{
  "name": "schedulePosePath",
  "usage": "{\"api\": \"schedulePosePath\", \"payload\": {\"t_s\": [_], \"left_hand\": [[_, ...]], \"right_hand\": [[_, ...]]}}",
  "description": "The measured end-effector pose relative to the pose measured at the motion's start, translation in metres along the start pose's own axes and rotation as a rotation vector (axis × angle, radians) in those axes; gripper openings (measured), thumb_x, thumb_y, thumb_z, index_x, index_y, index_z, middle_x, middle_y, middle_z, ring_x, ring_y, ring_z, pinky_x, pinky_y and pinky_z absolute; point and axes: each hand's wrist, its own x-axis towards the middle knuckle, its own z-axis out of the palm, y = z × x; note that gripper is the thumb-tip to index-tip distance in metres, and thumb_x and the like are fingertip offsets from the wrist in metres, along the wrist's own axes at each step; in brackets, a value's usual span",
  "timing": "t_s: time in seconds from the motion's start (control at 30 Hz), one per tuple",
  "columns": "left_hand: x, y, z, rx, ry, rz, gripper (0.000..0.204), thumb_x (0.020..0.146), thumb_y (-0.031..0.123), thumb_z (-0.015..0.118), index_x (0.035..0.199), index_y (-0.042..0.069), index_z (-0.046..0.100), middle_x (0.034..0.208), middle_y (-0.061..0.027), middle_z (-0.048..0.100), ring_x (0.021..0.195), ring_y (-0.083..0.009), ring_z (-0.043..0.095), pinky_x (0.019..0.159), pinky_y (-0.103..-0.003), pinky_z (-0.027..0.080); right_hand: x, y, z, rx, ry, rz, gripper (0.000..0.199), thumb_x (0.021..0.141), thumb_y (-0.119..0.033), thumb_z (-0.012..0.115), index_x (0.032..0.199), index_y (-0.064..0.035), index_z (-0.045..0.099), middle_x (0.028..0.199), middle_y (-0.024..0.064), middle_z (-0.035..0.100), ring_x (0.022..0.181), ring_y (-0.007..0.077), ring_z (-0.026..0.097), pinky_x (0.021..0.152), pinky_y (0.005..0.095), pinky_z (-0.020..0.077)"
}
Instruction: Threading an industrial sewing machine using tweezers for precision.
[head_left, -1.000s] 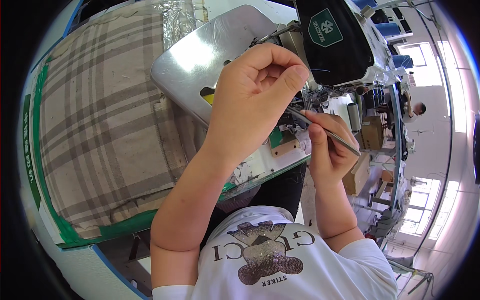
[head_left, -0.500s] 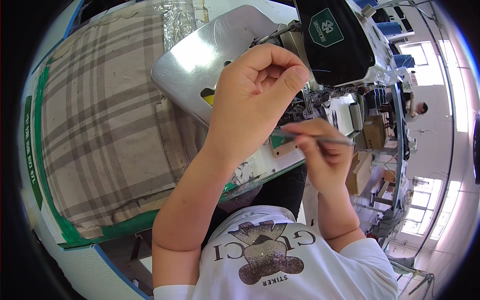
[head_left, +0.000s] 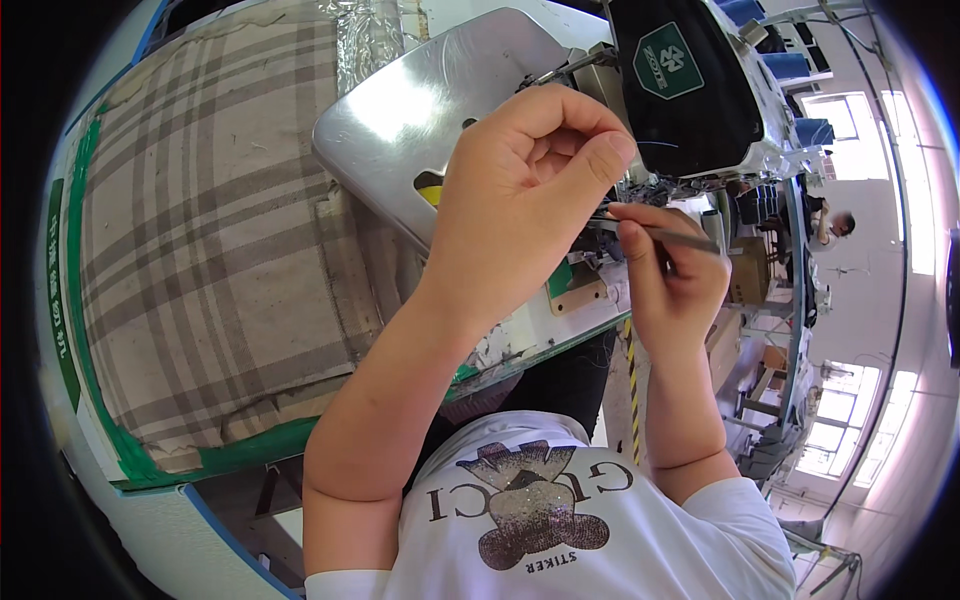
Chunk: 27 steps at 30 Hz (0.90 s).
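My left hand (head_left: 530, 180) is raised in front of the sewing machine (head_left: 690, 85), thumb and forefinger pinched together. A fine bluish thread (head_left: 657, 144) sticks out from those fingertips. Below and to the right, my right hand (head_left: 675, 280) is closed on a slim pair of grey metal tweezers (head_left: 685, 239). Their tips point left, in among the machine's dark metal parts under my left hand. My left hand hides some of those parts, so I cannot make out what the tips touch.
A shiny metal plate (head_left: 400, 105) lies left of the machine. Beyond it is a plaid cloth-covered surface (head_left: 210, 230) edged with green tape (head_left: 270, 455). A small tan plate (head_left: 580, 296) sits near the table edge. Cardboard boxes (head_left: 748, 270) and a distant person (head_left: 832, 228) are at right.
My right hand has moved up and right with the tweezers, bringing their tips in among the machine parts. My left hand keeps its pinch; the view has shifted slightly.
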Motion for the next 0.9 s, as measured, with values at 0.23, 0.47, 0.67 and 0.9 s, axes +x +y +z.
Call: {"api": "schedulePosePath", "payload": {"t_s": [0.23,0.47,0.67,0.9], "left_hand": [[-0.001,0.000,0.001,0.034,0.015,-0.004,0.012,0.093,0.013,0.068,0.097,0.002,0.065,0.085,0.0020,0.064,0.077,-0.0022,0.055,0.069,-0.018,0.043],[0.000,0.000,0.000,0.018,-0.004,-0.006,0.012,0.094,0.012,0.067,0.098,0.001,0.064,0.086,0.0020,0.063,0.078,-0.0020,0.054,0.070,-0.017,0.044],[-0.001,0.004,0.000,0.006,-0.003,-0.027,0.011,0.094,0.011,0.066,0.097,0.000,0.064,0.085,0.0020,0.062,0.079,-0.0019,0.055,0.070,-0.017,0.044],[-0.001,0.003,0.000,0.036,0.002,-0.004,0.011,0.094,0.011,0.066,0.098,0.000,0.064,0.084,0.0025,0.062,0.077,-0.0014,0.054,0.069,-0.016,0.044]], "right_hand": [[-0.012,-0.019,-0.012,0.210,0.061,0.029,0.009,0.088,0.000,0.066,0.095,0.0042,0.072,0.084,0.0095,0.070,0.068,0.0113,0.060,0.061,0.0211,0.0444],[-0.012,-0.019,-0.019,0.172,-0.327,0.059,0.012,0.089,-0.005,0.068,0.097,0.0041,0.071,0.089,0.0111,0.070,0.074,0.0156,0.062,0.067,0.0249,0.0471],[0.005,-0.002,-0.014,0.095,-0.116,-0.003,0.013,0.092,-0.009,0.066,0.098,0.0006,0.072,0.088,0.0085,0.070,0.073,0.0105,0.060,0.065,0.0225,0.0446],[-0.005,-0.003,-0.009,0.414,-0.127,0.130,0.013,0.092,-0.007,0.066,0.099,0.0019,0.072,0.092,0.0095,0.071,0.077,0.0122,0.063,0.070,0.0239,0.0480]]}}
